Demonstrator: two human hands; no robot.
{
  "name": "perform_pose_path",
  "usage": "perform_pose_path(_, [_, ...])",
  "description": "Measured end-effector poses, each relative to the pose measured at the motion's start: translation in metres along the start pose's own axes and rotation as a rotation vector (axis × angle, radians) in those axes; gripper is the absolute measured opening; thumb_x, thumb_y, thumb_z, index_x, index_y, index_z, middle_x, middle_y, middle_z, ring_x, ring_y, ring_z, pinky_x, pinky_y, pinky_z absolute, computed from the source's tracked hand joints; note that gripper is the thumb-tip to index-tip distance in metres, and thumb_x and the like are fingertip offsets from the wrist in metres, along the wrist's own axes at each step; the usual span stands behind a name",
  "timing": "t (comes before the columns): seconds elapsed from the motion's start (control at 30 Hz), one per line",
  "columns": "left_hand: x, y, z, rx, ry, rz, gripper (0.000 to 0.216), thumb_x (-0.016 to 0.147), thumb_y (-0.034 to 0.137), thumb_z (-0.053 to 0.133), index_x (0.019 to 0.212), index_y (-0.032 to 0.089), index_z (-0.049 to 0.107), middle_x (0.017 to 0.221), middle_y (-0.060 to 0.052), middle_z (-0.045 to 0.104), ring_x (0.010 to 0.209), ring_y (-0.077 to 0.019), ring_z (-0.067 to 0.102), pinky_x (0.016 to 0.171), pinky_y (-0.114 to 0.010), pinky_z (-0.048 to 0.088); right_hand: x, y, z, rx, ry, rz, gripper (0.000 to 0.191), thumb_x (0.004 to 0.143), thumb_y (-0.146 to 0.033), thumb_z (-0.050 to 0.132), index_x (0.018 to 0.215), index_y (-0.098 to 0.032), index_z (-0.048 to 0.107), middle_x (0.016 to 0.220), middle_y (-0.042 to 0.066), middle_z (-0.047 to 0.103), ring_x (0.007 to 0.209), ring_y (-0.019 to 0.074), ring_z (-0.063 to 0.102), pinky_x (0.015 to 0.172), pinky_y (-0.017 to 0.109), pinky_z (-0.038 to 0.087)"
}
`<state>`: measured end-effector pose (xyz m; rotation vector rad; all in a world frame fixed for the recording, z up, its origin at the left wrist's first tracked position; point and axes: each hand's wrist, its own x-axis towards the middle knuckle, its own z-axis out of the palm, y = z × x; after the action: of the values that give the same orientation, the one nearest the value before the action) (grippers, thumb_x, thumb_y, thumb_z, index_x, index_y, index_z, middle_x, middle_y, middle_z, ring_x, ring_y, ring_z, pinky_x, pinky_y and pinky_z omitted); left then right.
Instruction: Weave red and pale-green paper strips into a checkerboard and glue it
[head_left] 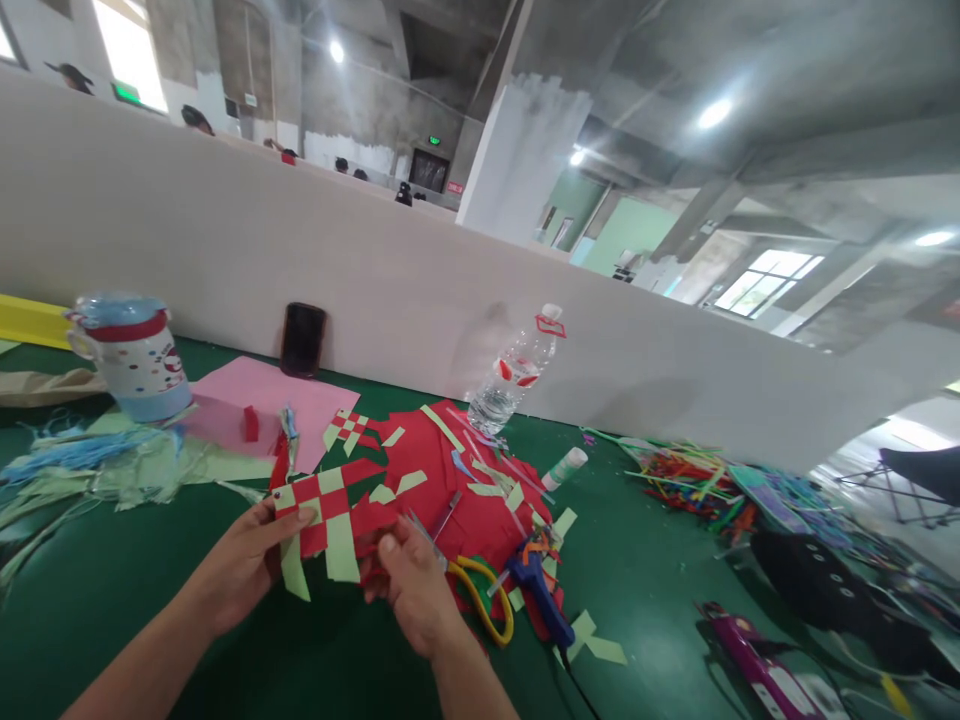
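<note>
Both hands grasp one item: a woven paper piece of red and pale green strips in a checker pattern. The left hand pinches its left edge, thumb on top near the upper left corner. The right hand pinches its right side, thumb pressed down on a red strip. The piece is held just above the green table, close to the near edge, with loose green strip ends hanging below it.

Immediately right of the right hand lie yellow-handled scissors, blades pointing up and left, touching the hand's far side. Beside them lies a blue glue gun, its cord running toward the near edge.

Behind the piece a red paper sheet is spread flat, littered with green offcuts. A second, smaller woven sample rests at its upper left, against a pink sheet.

A clear water bottle stands tilted-looking at the partition wall, a glue stick lying near it. A dark phone leans on the wall. A patterned cup stands far left amid green shreds. Coloured sticks are heaped at right.
</note>
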<state>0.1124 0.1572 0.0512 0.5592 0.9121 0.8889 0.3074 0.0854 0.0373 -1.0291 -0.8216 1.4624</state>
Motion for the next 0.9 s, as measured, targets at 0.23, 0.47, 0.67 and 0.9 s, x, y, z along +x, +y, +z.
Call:
perform_pose_path(0.23, [-0.001,-0.005,-0.003,-0.081,0.117,0.028,0.033,0.067,0.003,0.086,0.093,0.016,0.071,0.078,-0.005,0.080,0.060,-0.0212,0.076,0.053,-0.029,0.065,0.000,0.000,0.003,-0.235,0.134,-0.005,0.065,0.073,-0.082,0.073,0.074,-0.018,0.060,0.060,-0.005,0.054,0.047,0.0059,0.043,0.044,0.019,0.031])
perform_pose_path(0.47, [0.004,0.007,-0.014,-0.143,0.197,0.132,0.015,0.076,0.005,0.076,0.085,0.016,0.072,0.071,-0.002,0.076,0.058,-0.0159,0.073,0.053,-0.024,0.062,0.000,-0.020,-0.013,-0.336,0.349,-0.136,0.059,0.079,-0.076,0.070,0.080,-0.017,0.068,0.057,-0.005,0.052,0.044,0.0072,0.041,0.044,0.020,0.031])
perform_pose_path(0.67, [0.004,0.004,-0.017,-0.063,0.123,0.235,0.025,0.067,0.025,0.089,0.085,0.020,0.073,0.089,-0.005,0.079,0.079,-0.0224,0.075,0.066,-0.031,0.063,0.005,-0.013,-0.036,-0.445,0.542,-0.311,0.051,0.089,-0.068,0.064,0.069,-0.021,0.059,0.050,-0.006,0.047,0.044,0.0106,0.043,0.045,0.023,0.039])
perform_pose_path(0.9, [-0.003,-0.009,-0.022,0.507,-0.029,0.853,0.011,0.074,0.024,0.086,0.073,0.028,0.076,0.110,-0.003,0.076,0.126,-0.0229,0.060,0.106,-0.024,0.046,0.004,0.005,-0.034,-0.935,0.301,-0.689,0.081,0.084,-0.034,0.080,0.155,-0.028,0.042,0.158,0.015,0.040,0.145,0.0326,0.045,0.111,0.047,0.051])
